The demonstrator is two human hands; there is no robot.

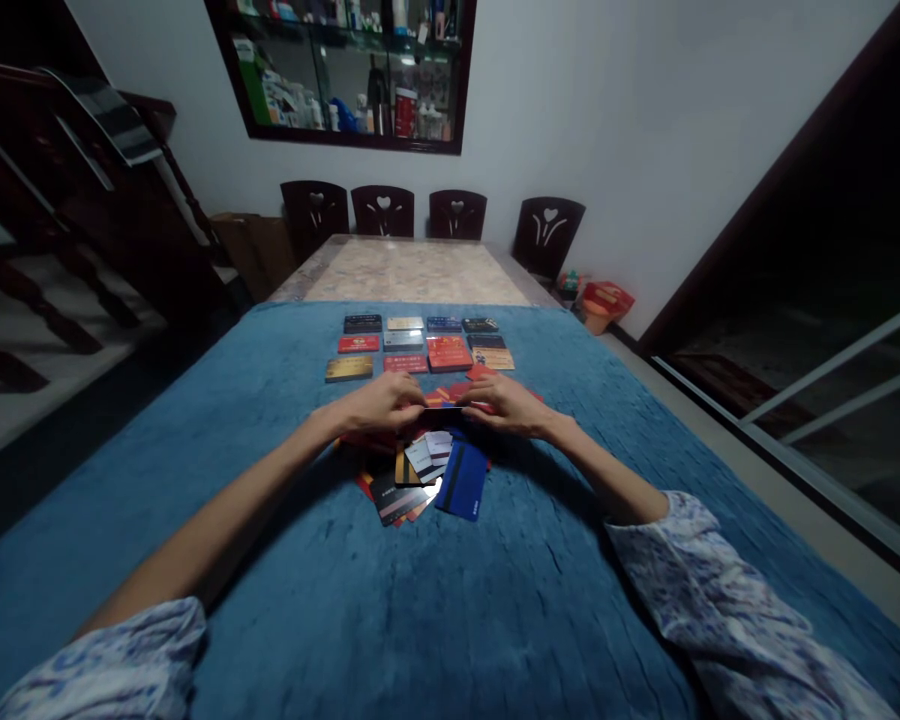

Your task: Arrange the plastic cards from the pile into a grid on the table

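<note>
Both of my hands meet over a loose pile of plastic cards on a blue cloth. My left hand and my right hand each pinch one end of a dark card held flat between them, just above the pile. The fingers of both hands are curled. A blue card with a dark stripe lies at the pile's near right. Beyond the hands, several cards lie in neat rows on the cloth, among them a gold card at the left.
The blue cloth covers the near part of a long marble-topped table. Dark wooden chairs stand at its far end. A glass cabinet hangs on the wall. A staircase rises at the left; a red bag sits on the floor.
</note>
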